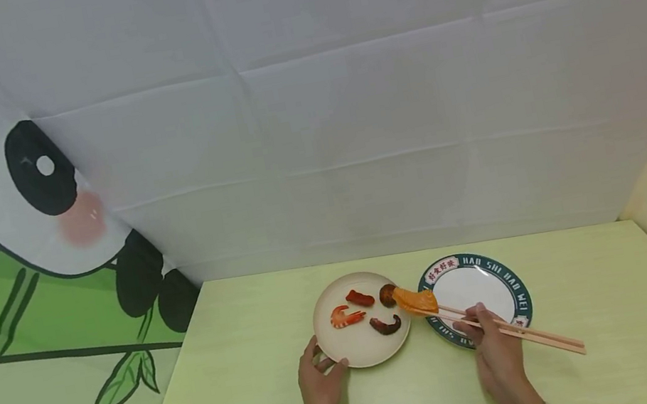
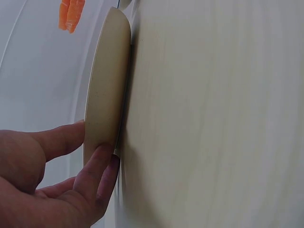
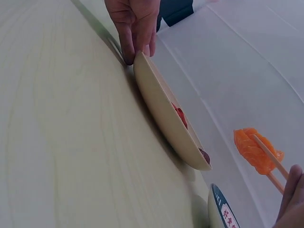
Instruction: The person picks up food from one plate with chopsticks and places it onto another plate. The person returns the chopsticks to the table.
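My left hand (image 1: 321,383) grips the near-left rim of a round beige plate (image 1: 366,355), thumb on the rim and fingers against its outer side, as the left wrist view shows. In my right hand (image 1: 497,348) is a pair of wooden chopsticks (image 1: 545,336). Their tips pinch an orange, ridged piece of food (image 3: 256,149), held up between the two plates. On the beige plate lie a shrimp (image 1: 346,316), a reddish piece (image 1: 359,298), a dark curled piece (image 1: 386,325) and a round brown piece (image 1: 387,295), which the orange one partly overlaps in the head view.
A white plate (image 1: 475,287) with a dark green lettered rim stands right of the beige one, partly under my right hand and the chopsticks. The pale yellow table (image 1: 606,296) meets a white sheet (image 1: 388,198) at the back. Printed cartoon panels flank both sides.
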{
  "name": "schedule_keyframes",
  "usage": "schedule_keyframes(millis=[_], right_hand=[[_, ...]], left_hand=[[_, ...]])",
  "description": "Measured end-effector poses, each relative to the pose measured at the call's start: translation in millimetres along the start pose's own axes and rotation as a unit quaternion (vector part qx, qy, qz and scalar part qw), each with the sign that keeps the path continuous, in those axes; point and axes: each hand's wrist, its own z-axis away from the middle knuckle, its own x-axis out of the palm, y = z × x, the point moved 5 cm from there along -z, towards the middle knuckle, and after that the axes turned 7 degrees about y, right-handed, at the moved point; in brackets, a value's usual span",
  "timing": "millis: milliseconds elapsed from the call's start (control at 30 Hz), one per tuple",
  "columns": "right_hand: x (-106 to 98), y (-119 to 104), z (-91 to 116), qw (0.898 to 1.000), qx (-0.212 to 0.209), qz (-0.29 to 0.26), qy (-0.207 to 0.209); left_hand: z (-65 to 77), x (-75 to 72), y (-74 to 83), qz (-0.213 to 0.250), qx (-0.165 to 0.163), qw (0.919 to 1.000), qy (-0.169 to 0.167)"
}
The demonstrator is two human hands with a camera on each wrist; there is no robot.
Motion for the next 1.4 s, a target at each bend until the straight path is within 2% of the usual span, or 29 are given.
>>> schedule_keyframes(millis=[500,1100,1400], right_hand=[[-21,-11,-15,0.998,0.013,-0.044,0.038],[-36,-22,-26,0.991,0.015,-0.125,0.052],[-44,-27,-30,0.99,0.013,-0.11,0.086]], left_hand=[[-0.7,1.1,0.7,0.001,0.004,1.0,0.004],[-0.1,0.9,1.7,0.001,0.01,0.9999,0.004],[-0.1,-0.3,1.0,0.01,0.004,0.9999,-0.002]])
